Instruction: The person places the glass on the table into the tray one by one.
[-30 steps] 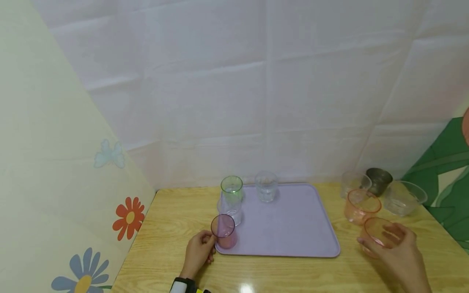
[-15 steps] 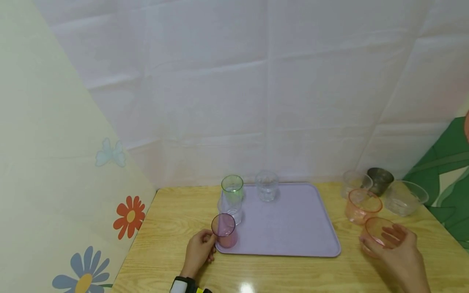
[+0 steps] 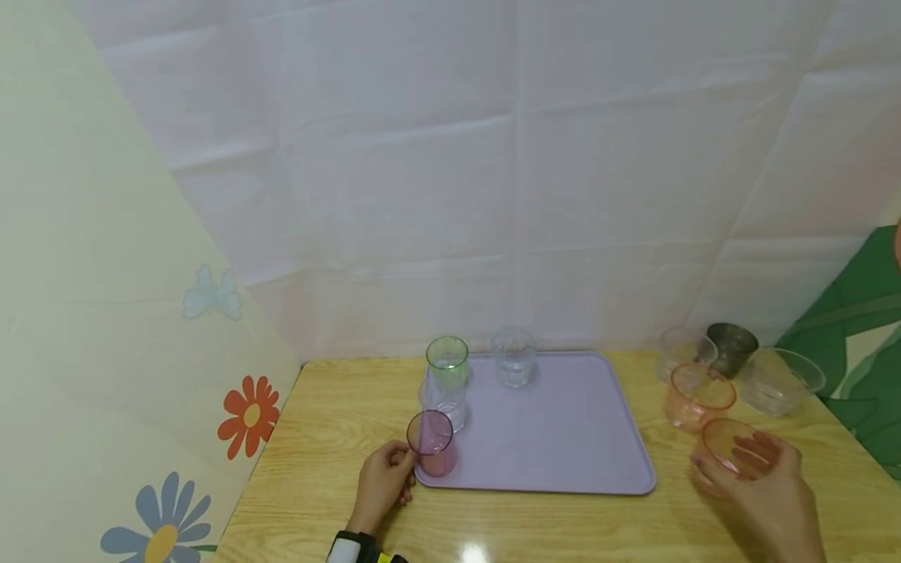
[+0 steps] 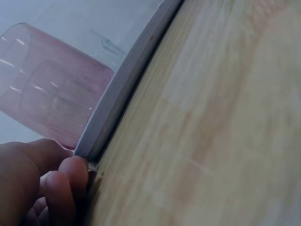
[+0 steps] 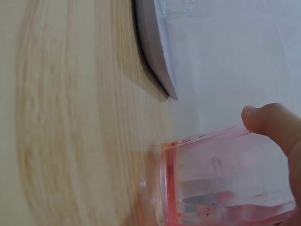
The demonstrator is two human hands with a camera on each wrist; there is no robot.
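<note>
In the head view my left hand (image 3: 383,478) pinches the front left corner of a lavender tray (image 3: 549,438). The left wrist view shows thumb and fingertips (image 4: 74,167) at the tray's rim. Right beside them, on the tray, a pink-purple tumbler (image 3: 432,450) stands upright. Behind it are a clear cup (image 3: 450,410), a green-tinted tumbler (image 3: 446,367) and another clear cup (image 3: 514,363). On the right, my right hand (image 3: 774,489) grips a transparent orange bowl (image 3: 718,450) from its side, thumb and fingers spread around its wall. Part of the bowl is hidden behind the hand.
Behind the held bowl stand a second orange bowl (image 3: 693,403), two clear bowls (image 3: 774,387) and a dark grey cup (image 3: 732,352). A white sheet (image 3: 394,195) hangs at the table's back edge. A wall with painted flowers (image 3: 249,417) borders the left side.
</note>
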